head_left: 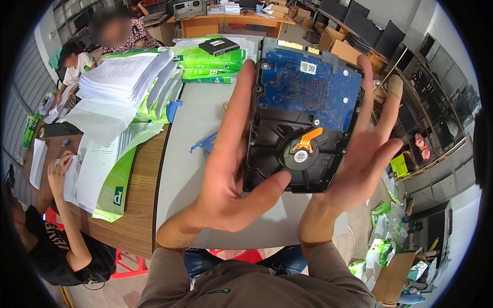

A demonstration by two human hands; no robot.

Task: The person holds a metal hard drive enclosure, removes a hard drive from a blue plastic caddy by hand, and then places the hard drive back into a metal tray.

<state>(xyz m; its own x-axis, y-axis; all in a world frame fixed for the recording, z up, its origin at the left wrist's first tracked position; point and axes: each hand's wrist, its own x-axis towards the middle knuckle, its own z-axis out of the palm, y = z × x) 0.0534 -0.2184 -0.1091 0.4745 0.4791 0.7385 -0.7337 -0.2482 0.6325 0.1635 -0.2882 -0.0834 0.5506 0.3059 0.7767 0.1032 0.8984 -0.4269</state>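
A hard disk drive is raised over the grey table, its blue circuit board and black underside toward me. My left hand grips its left side, thumb across the lower face and index finger along the edge. Behind and along the right edge, my right hand supports it. Some right fingers are hidden by the drive; the thumb and index finger stand apart from it, and a fingertip looks wrapped. A blue plastic bracket lies on the table beyond my left wrist, partly covered by my left hand.
A black drive-like box sits on green paper packs. Tall paper stacks stand left on a brown table. A co-worker's hand touches papers there; others sit beyond. Shelving and green wrappers are right.
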